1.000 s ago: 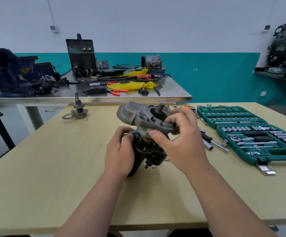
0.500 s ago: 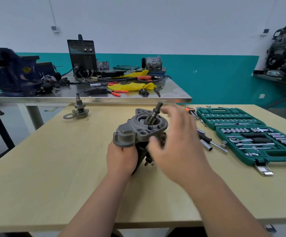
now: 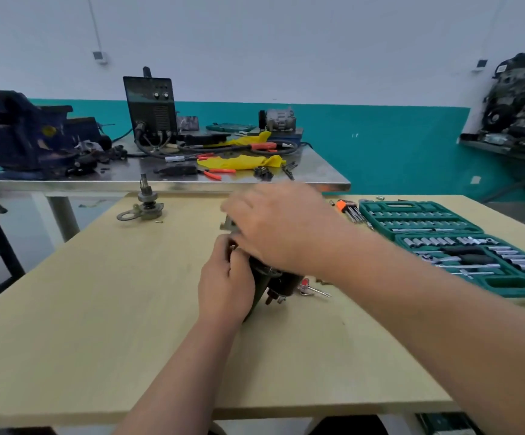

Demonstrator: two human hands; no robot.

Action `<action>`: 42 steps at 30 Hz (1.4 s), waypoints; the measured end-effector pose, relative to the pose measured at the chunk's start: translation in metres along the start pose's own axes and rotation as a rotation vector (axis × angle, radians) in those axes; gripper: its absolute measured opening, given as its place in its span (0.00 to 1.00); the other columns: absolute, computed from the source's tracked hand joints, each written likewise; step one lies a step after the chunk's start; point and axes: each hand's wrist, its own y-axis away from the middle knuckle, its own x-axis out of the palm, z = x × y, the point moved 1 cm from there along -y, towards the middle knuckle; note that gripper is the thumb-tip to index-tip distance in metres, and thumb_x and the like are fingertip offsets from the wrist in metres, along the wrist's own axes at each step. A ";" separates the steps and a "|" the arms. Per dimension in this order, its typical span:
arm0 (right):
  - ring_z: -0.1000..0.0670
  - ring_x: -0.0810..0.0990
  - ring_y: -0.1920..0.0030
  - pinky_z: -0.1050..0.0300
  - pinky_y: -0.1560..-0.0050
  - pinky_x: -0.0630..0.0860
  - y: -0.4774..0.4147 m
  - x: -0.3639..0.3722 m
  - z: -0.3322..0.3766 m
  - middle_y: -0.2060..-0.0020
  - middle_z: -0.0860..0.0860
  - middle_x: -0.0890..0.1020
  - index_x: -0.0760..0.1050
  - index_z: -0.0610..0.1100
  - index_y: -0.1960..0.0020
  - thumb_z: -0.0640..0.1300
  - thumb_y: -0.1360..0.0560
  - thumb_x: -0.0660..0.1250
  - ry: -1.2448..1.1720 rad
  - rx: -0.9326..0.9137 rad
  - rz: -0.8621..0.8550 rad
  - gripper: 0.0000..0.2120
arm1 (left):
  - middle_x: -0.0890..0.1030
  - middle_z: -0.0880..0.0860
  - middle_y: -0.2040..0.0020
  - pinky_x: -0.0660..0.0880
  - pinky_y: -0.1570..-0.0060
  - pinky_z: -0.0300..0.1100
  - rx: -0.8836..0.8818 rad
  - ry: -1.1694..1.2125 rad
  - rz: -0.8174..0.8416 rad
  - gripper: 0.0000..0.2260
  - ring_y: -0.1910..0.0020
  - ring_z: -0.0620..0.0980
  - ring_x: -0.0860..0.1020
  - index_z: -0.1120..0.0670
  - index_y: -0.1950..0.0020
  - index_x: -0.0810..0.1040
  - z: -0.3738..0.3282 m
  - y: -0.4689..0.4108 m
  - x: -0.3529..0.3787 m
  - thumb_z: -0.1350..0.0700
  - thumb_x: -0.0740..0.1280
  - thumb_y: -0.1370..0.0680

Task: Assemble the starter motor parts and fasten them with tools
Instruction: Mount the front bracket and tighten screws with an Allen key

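The starter motor [image 3: 281,285] stands tilted on the bench [image 3: 97,309], its dark body held on the left side by the left grip [image 3: 226,284], whose fingers curl round it. The right grip [image 3: 283,227] lies palm down over the motor's top. It is blurred, so I cannot tell whether its fingers clasp or only cover. Only a grey corner of the nose housing [image 3: 228,223] and the terminals at the lower end show. Half a second ago the housing and its shaft stood in plain sight, with the right grip beside them; now it has come across and hides both.
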 end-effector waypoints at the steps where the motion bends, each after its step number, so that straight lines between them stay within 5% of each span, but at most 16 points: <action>1: 0.48 0.76 0.43 0.51 0.48 0.76 -0.001 -0.007 -0.007 0.40 0.50 0.78 0.69 0.45 0.34 0.51 0.18 0.53 0.020 -0.013 -0.022 0.16 | 0.79 0.43 0.61 0.72 0.63 0.44 -0.001 0.003 0.001 0.14 0.61 0.40 0.76 0.45 0.54 0.74 -0.003 0.000 0.000 0.43 0.52 0.30; 6: 0.48 0.73 0.42 0.46 0.56 0.78 0.008 -0.011 -0.020 0.43 0.49 0.79 0.70 0.45 0.34 0.51 0.20 0.58 -0.066 -0.027 -0.046 0.17 | 0.79 0.41 0.62 0.73 0.59 0.49 -0.070 0.038 -0.022 0.11 0.61 0.44 0.76 0.46 0.56 0.73 -0.004 -0.004 -0.005 0.46 0.53 0.29; 11: 0.42 0.80 0.45 0.46 0.55 0.80 0.055 0.020 -0.026 0.44 0.41 0.81 0.75 0.34 0.52 0.35 0.24 0.66 -0.338 -0.022 -0.417 0.04 | 0.79 0.43 0.64 0.73 0.60 0.48 -0.083 0.055 -0.008 0.10 0.62 0.45 0.76 0.46 0.58 0.72 -0.003 -0.006 -0.007 0.46 0.53 0.29; 15: 0.43 0.77 0.45 0.52 0.47 0.78 0.079 0.047 -0.031 0.45 0.38 0.78 0.68 0.41 0.38 0.32 0.26 0.62 -0.439 0.126 -0.570 0.17 | 0.79 0.46 0.61 0.68 0.63 0.43 -0.090 0.048 -0.009 0.13 0.59 0.44 0.76 0.48 0.58 0.75 -0.001 -0.007 -0.009 0.46 0.53 0.29; 18: 0.44 0.77 0.50 0.58 0.49 0.75 0.083 0.064 -0.032 0.50 0.39 0.78 0.71 0.41 0.41 0.31 0.28 0.63 -0.295 0.236 -0.635 0.17 | 0.81 0.43 0.52 0.71 0.57 0.40 -0.043 0.054 0.015 0.18 0.53 0.39 0.76 0.46 0.49 0.78 0.000 -0.007 -0.010 0.44 0.51 0.28; 20: 0.45 0.76 0.52 0.61 0.56 0.71 0.087 0.075 -0.032 0.51 0.42 0.77 0.69 0.43 0.46 0.32 0.30 0.66 -0.318 0.422 -0.577 0.15 | 0.80 0.37 0.52 0.72 0.53 0.38 -0.013 0.065 0.048 0.18 0.52 0.33 0.76 0.41 0.46 0.77 -0.001 -0.005 -0.010 0.41 0.52 0.27; 24: 0.48 0.75 0.56 0.57 0.66 0.66 0.083 0.093 -0.032 0.50 0.52 0.75 0.62 0.53 0.48 0.40 0.26 0.68 -0.492 0.847 -0.184 0.16 | 0.79 0.37 0.61 0.69 0.62 0.43 -0.077 0.059 0.038 0.08 0.63 0.35 0.75 0.40 0.57 0.73 -0.003 -0.005 -0.010 0.47 0.54 0.26; 26: 0.51 0.75 0.57 0.59 0.66 0.68 0.078 0.096 -0.036 0.45 0.54 0.74 0.60 0.54 0.39 0.42 0.26 0.67 -0.539 0.834 -0.017 0.22 | 0.78 0.35 0.61 0.67 0.64 0.43 -0.085 0.051 0.029 0.09 0.63 0.34 0.74 0.43 0.57 0.73 -0.004 -0.005 -0.010 0.48 0.53 0.27; 29: 0.60 0.76 0.53 0.69 0.67 0.70 0.076 0.092 -0.043 0.40 0.62 0.65 0.51 0.65 0.31 0.52 0.30 0.70 -0.931 0.721 0.212 0.37 | 0.78 0.34 0.62 0.67 0.65 0.43 -0.070 0.053 0.032 0.11 0.63 0.34 0.74 0.45 0.56 0.73 -0.006 -0.004 -0.011 0.48 0.52 0.28; 32: 0.68 0.71 0.47 0.70 0.59 0.71 0.069 0.086 -0.047 0.40 0.63 0.67 0.58 0.67 0.33 0.61 0.34 0.69 -1.050 0.635 0.094 0.33 | 0.79 0.36 0.62 0.68 0.64 0.42 -0.070 0.086 0.033 0.10 0.64 0.34 0.75 0.45 0.56 0.74 -0.007 -0.005 -0.012 0.50 0.53 0.27; 36: 0.70 0.74 0.47 0.77 0.52 0.69 0.060 0.097 -0.037 0.50 0.74 0.75 0.70 0.66 0.41 0.47 0.33 0.76 -1.152 0.626 -0.159 0.26 | 0.80 0.38 0.61 0.71 0.64 0.40 -0.067 0.126 0.011 0.11 0.62 0.36 0.76 0.46 0.56 0.76 -0.005 -0.009 -0.016 0.57 0.55 0.22; 42: 0.61 0.77 0.44 0.66 0.44 0.73 0.052 0.114 -0.010 0.46 0.61 0.79 0.73 0.60 0.41 0.45 0.34 0.77 -1.293 0.659 -0.386 0.25 | 0.81 0.41 0.57 0.72 0.64 0.25 0.005 0.136 -0.003 0.12 0.57 0.35 0.78 0.48 0.51 0.78 0.001 -0.014 -0.022 0.59 0.57 0.19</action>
